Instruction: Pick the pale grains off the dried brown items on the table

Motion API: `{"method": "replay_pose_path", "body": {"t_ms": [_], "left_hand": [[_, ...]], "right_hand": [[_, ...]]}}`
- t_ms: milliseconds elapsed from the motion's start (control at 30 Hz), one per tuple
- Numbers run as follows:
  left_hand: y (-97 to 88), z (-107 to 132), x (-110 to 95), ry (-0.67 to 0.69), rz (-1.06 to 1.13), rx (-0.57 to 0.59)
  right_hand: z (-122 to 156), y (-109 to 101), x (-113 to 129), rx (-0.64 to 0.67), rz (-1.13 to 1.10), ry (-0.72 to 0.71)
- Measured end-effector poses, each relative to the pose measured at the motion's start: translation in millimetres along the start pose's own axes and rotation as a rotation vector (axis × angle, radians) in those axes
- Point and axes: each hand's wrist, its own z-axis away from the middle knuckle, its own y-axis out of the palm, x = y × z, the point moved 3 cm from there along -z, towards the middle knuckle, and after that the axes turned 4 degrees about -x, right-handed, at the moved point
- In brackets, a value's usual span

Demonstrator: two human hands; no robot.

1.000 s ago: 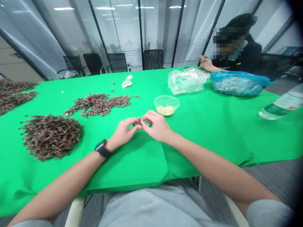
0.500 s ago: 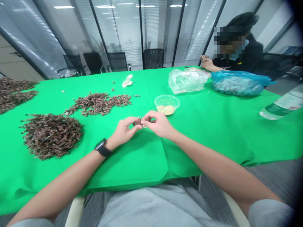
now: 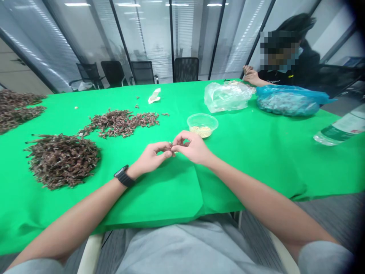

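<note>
My left hand (image 3: 154, 156), with a black watch on its wrist, is closed in a pinch over the green cloth. Against its fingertips is my right hand (image 3: 191, 147), also pinching. Between them is a small brown dried piece (image 3: 171, 147), mostly hidden by the fingers; its exact kind I cannot make out. Some pale bits show just under the fingertips. Just beyond my right hand stands a clear plastic bowl (image 3: 213, 122) with pale yellowish bits at its bottom. To the left lie a tall heap of brown, twiggy dried pieces (image 3: 64, 161) and a flatter pile of shorter ones (image 3: 118, 123).
More brown twiggy pieces (image 3: 17, 110) lie at the far left. A crumpled white scrap (image 3: 154, 96), a clear plastic bag (image 3: 225, 99), a full blue bag (image 3: 288, 102) and a tilted bottle (image 3: 342, 127) are on the cloth. Another person (image 3: 302, 70) sits at the far right.
Both hands stay pinched together at nearly the same spot, with only slight finger movement. The whole view has shifted a little.
</note>
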Motion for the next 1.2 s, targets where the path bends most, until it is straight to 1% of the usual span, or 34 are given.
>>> {"method": "replay_pose_path", "body": {"t_ms": [67,200,333,467,567,733,867,933,1000,1100,1200], "left_hand": [[0.5,-0.1,2.4,-0.025,0.049,0.011],[2.1,-1.8,7.5,-0.102,0.117,-0.003],[4.8,-3.6,11.3,-0.176,0.207,0.014],[5.5,-3.9,15.2,-0.212,0.262,0.016],[5.7,-3.3,18.6,-0.213,0.246,0.013],[5.7,-1.8,21.5,-0.204,0.144,-0.009],[1.9,-2.4,20.8,-0.225,0.075,-0.092],[-1.4,-3.3,21.0,-0.230,0.061,-0.149],[-4.4,-4.2,22.2,-0.235,0.063,-0.191],[-7.5,-4.6,25.7,-0.254,0.086,-0.235],[-8.6,-4.5,28.6,-0.265,0.097,-0.249]], "right_hand": [[-1.2,0.1,-1.6,-0.004,-0.015,0.027],[-3.4,2.1,-6.8,0.022,-0.049,0.089],[-4.2,2.6,-12.7,0.010,-0.047,0.104],[-4.5,1.1,-17.8,-0.003,0.011,0.104],[-4.6,0.1,-20.9,-0.005,0.052,0.096],[-4.7,-0.6,-23.6,-0.002,0.108,0.084],[-7.3,-3.4,-23.9,-0.011,0.154,0.069],[-9.0,-6.7,-25.6,-0.032,0.222,0.060],[-10.0,-9.5,-29.5,-0.021,0.344,0.059],[-8.7,-10.3,-38.1,0.078,0.525,0.073],[-6.1,-8.8,-45.6,0.146,0.609,0.089]]}}
